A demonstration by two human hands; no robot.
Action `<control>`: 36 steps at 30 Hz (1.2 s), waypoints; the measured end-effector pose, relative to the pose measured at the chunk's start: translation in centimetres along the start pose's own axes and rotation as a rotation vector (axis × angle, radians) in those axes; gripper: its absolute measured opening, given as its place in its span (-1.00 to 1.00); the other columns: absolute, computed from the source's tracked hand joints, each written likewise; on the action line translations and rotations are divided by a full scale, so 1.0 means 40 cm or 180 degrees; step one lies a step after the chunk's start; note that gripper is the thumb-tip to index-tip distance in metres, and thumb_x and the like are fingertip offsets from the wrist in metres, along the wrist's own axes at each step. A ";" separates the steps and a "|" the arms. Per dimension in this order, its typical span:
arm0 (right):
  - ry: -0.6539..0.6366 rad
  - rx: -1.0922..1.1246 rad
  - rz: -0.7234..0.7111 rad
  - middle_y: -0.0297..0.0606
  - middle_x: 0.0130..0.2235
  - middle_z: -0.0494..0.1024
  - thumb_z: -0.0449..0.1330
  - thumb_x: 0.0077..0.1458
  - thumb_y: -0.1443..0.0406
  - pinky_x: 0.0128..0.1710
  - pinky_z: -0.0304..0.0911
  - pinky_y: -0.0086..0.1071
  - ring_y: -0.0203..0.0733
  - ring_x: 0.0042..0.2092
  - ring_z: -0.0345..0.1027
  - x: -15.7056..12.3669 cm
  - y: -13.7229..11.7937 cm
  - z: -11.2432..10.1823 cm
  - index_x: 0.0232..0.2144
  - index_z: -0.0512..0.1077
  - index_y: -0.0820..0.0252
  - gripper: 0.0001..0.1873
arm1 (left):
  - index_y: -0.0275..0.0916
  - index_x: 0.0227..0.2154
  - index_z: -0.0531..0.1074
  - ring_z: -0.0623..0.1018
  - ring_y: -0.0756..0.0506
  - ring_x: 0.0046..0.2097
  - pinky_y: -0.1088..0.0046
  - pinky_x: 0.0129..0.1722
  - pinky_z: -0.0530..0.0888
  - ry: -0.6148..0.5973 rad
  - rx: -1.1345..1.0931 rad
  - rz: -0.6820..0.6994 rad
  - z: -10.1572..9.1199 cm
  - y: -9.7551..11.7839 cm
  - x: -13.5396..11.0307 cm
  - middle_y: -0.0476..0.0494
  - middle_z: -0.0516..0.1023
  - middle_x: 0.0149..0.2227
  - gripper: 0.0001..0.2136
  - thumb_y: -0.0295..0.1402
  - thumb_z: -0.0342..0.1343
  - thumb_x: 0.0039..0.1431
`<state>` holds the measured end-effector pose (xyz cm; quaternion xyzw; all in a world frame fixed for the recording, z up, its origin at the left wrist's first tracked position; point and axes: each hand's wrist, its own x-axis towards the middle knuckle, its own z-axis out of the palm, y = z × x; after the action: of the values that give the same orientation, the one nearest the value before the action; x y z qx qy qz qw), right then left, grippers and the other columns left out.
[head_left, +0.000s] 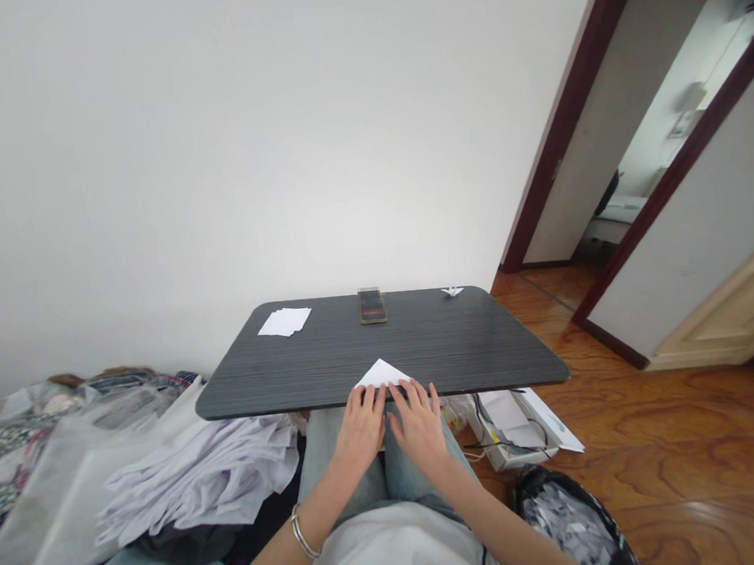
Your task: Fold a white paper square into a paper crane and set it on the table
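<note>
A white sheet folded into a triangle point(382, 373) lies at the near edge of the dark grey table point(460, 345). My left hand point(360, 425) and my right hand point(417, 420) rest side by side on its near edge, fingers stretched flat and pressing the paper down. A bracelet sits on my left wrist.
Far on the table lie a small stack of white sheets point(284, 321), a phone point(372, 305) and a folded paper crane point(453, 291). Crumpled cloth and bags point(189, 476) pile up at the left. A box of papers point(519, 424) and a bin point(569, 520) stand on the wooden floor at the right.
</note>
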<state>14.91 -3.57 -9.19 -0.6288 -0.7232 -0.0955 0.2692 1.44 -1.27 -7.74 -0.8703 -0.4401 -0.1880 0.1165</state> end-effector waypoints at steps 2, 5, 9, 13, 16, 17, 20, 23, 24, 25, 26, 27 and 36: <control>-0.0002 -0.0006 0.0021 -0.12 0.09 0.31 0.05 0.11 0.30 0.18 -0.25 0.05 0.02 0.16 0.03 -0.003 -0.002 0.001 0.08 0.25 0.13 -0.55 | -0.32 0.12 0.13 0.28 -0.22 0.04 0.18 0.05 0.27 0.0001 0.0001 -0.0033 -0.001 -0.002 -0.003 -0.30 0.30 0.01 -0.54 -0.47 -0.07 0.13; -0.0004 0.0023 0.0033 -0.12 0.09 0.31 0.04 0.11 0.30 0.18 -0.25 0.05 0.02 0.16 0.02 -0.005 -0.002 0.002 0.08 0.24 0.14 -0.55 | -0.33 0.11 0.15 0.29 -0.22 0.05 0.19 0.04 0.29 0.0068 0.0055 -0.0229 -0.001 -0.002 -0.011 -0.31 0.32 0.01 -0.56 -0.47 -0.07 0.13; -0.0001 0.0070 0.0011 -0.12 0.09 0.32 0.03 0.11 0.30 0.18 -0.23 0.05 0.03 0.16 0.03 -0.005 0.004 0.003 0.08 0.25 0.16 -0.55 | -0.38 0.08 0.19 0.30 -0.23 0.07 0.16 0.06 0.27 0.0174 0.0147 -0.0374 0.007 0.002 -0.027 -0.34 0.32 0.04 -0.59 -0.45 -0.10 0.14; 0.0022 0.0119 -0.0005 -0.13 0.11 0.31 0.02 0.11 0.31 0.18 -0.22 0.04 0.03 0.17 0.02 -0.004 0.012 0.008 0.07 0.27 0.18 -0.56 | -0.36 0.10 0.18 0.24 -0.26 0.15 0.15 0.08 0.26 0.0226 0.0229 -0.0322 0.013 0.003 -0.034 -0.34 0.29 0.10 -0.58 -0.44 -0.10 0.15; 0.0031 0.0125 -0.0019 -0.13 0.11 0.31 0.02 0.12 0.31 0.18 -0.21 0.05 0.03 0.17 0.02 -0.002 0.018 0.012 0.05 0.28 0.18 -0.58 | -0.32 0.11 0.18 0.21 -0.26 0.18 0.15 0.09 0.25 0.0179 0.0275 -0.0270 0.015 0.004 -0.034 -0.32 0.26 0.14 -0.57 -0.44 -0.11 0.16; 0.0033 0.0127 -0.0024 -0.14 0.11 0.31 0.02 0.12 0.31 0.18 -0.21 0.05 0.03 0.17 0.02 -0.001 0.020 0.013 0.05 0.28 0.18 -0.58 | -0.31 0.12 0.18 0.22 -0.26 0.18 0.14 0.10 0.24 0.0151 0.0288 -0.0281 0.016 0.004 -0.033 -0.32 0.26 0.14 -0.57 -0.44 -0.11 0.16; 0.0036 0.0137 -0.0044 -0.16 0.13 0.30 0.01 0.13 0.31 0.18 -0.21 0.05 0.03 0.18 0.01 0.000 0.024 0.013 0.06 0.28 0.18 -0.58 | -0.28 0.13 0.16 0.22 -0.25 0.19 0.14 0.11 0.22 0.0104 0.0300 -0.0363 0.017 0.005 -0.032 -0.30 0.26 0.14 -0.55 -0.43 -0.11 0.15; 0.0047 0.0151 -0.0083 -0.18 0.14 0.29 0.01 0.12 0.31 0.18 -0.20 0.04 0.02 0.19 0.00 0.000 0.027 0.010 0.06 0.27 0.17 -0.58 | -0.26 0.15 0.14 0.18 -0.24 0.21 0.14 0.12 0.20 0.0093 0.0271 -0.0332 0.019 0.004 -0.029 -0.27 0.23 0.17 -0.54 -0.42 -0.11 0.16; 0.0051 0.0155 -0.0100 -0.18 0.14 0.29 0.01 0.12 0.32 0.18 -0.20 0.04 0.02 0.19 0.00 0.000 0.028 0.010 0.06 0.27 0.17 -0.57 | -0.26 0.15 0.13 0.17 -0.24 0.21 0.14 0.12 0.20 0.0078 0.0261 -0.0301 0.018 0.003 -0.028 -0.27 0.22 0.18 -0.54 -0.43 -0.10 0.15; 0.0056 0.0159 -0.0118 -0.18 0.14 0.30 0.01 0.12 0.32 0.18 -0.20 0.04 0.02 0.19 0.00 0.000 0.030 0.010 0.06 0.27 0.17 -0.57 | -0.26 0.15 0.13 0.16 -0.24 0.22 0.14 0.12 0.19 0.0060 0.0253 -0.0270 0.018 0.002 -0.027 -0.27 0.21 0.18 -0.53 -0.43 -0.10 0.15; 0.0058 0.0163 -0.0136 -0.18 0.14 0.30 0.01 0.12 0.32 0.18 -0.20 0.04 0.01 0.19 0.00 -0.001 0.031 0.010 0.07 0.27 0.17 -0.57 | -0.26 0.15 0.12 0.16 -0.25 0.21 0.13 0.12 0.19 0.0043 0.0245 -0.0250 0.016 0.001 -0.025 -0.27 0.21 0.18 -0.53 -0.44 -0.09 0.15; 0.0061 0.0167 -0.0152 -0.17 0.14 0.30 0.01 0.12 0.32 0.18 -0.20 0.03 0.01 0.19 0.00 -0.001 0.033 0.011 0.07 0.26 0.18 -0.57 | -0.26 0.15 0.12 0.16 -0.25 0.21 0.13 0.11 0.19 0.0031 0.0234 -0.0241 0.014 -0.001 -0.023 -0.27 0.21 0.18 -0.52 -0.43 -0.08 0.14; 0.0047 0.0105 -0.0263 -0.17 0.17 0.26 -0.01 0.13 0.31 0.18 -0.22 0.02 -0.01 0.22 -0.06 0.001 0.037 0.012 0.09 0.24 0.19 -0.54 | -0.25 0.14 0.12 0.27 -0.25 0.08 0.16 0.02 0.24 0.0048 0.0014 -0.0188 -0.006 -0.019 -0.002 -0.24 0.31 0.08 -0.51 -0.31 -0.02 0.13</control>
<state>16.20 -3.01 -9.87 -0.5932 -0.7479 -0.0993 0.2808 0.73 -0.98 -7.53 -0.8551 -0.4652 -0.1971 0.1161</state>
